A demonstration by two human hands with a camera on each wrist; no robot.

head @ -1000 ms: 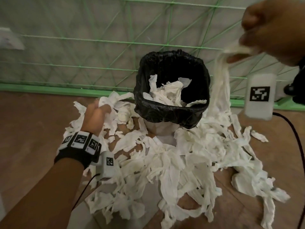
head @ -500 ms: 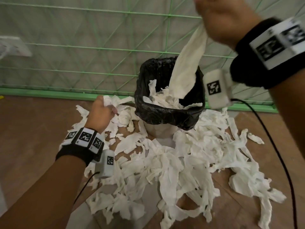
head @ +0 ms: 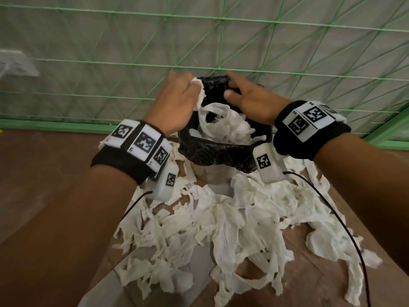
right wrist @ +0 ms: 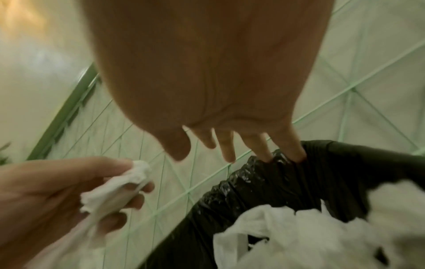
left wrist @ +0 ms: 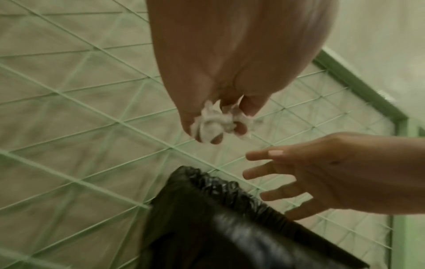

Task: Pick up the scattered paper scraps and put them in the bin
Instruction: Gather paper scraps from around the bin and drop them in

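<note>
A small bin lined with a black bag (head: pixel 212 151) stands on the floor by the wall, heaped with white paper scraps (head: pixel 228 127). Over its left rim my left hand (head: pixel 177 100) grips a bunch of white scraps (head: pixel 199 94), seen crumpled between the fingers in the left wrist view (left wrist: pixel 214 123) and in the right wrist view (right wrist: pixel 119 183). My right hand (head: pixel 250 98) hovers over the bin's far right rim with fingers spread and straight (right wrist: pixel 227 145), holding nothing. Many torn white scraps (head: pixel 232 222) lie around the bin's foot.
A wall with a green string grid (head: pixel 132 63) rises right behind the bin, with a green skirting strip (head: pixel 55 126) at its base. Brown floor (head: pixel 44 173) lies to the left. Black cables (head: pixel 332 209) trail from both wrist units across the scraps.
My left hand rose from the floor with a bunch of scraps to the bin's rim. My right hand dropped its long strip into the bin and came down, empty, over the rim.
</note>
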